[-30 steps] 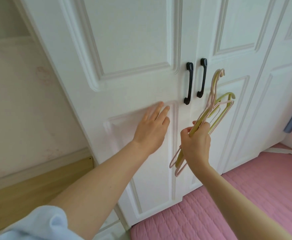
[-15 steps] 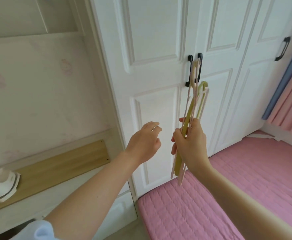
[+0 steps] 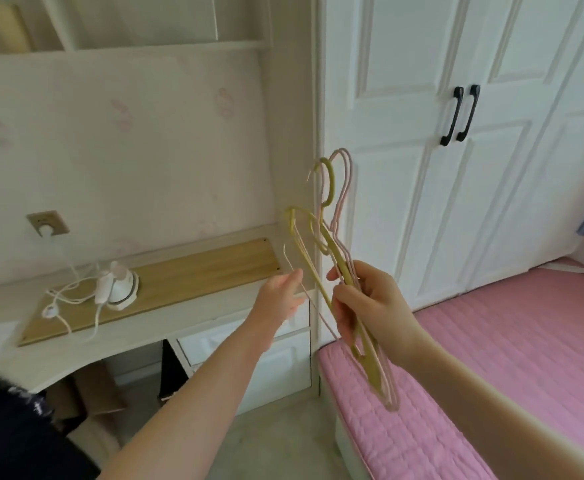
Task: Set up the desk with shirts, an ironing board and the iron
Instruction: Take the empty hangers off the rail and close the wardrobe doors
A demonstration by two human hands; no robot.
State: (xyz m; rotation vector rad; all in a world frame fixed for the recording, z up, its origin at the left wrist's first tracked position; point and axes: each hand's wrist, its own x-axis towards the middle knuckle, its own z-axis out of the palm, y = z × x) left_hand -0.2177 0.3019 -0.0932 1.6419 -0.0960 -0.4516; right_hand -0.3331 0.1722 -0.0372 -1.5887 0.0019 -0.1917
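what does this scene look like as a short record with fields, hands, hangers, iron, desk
right hand: right hand grips a bunch of hangers, green and pink, hooks pointing up
left hand: left hand reaches toward the hangers, fingers extended, holding nothing
iron: small white iron sits on the desk, its cord running to the wall socket
wardrobe: wardrobe doors closed, two black handles side by side
bed: pink quilted bed at lower right
shirts, ironing board: not in view

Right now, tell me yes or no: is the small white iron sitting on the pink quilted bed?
No, the small white iron stands on the pale wooden desk, left of the pink quilted bed.
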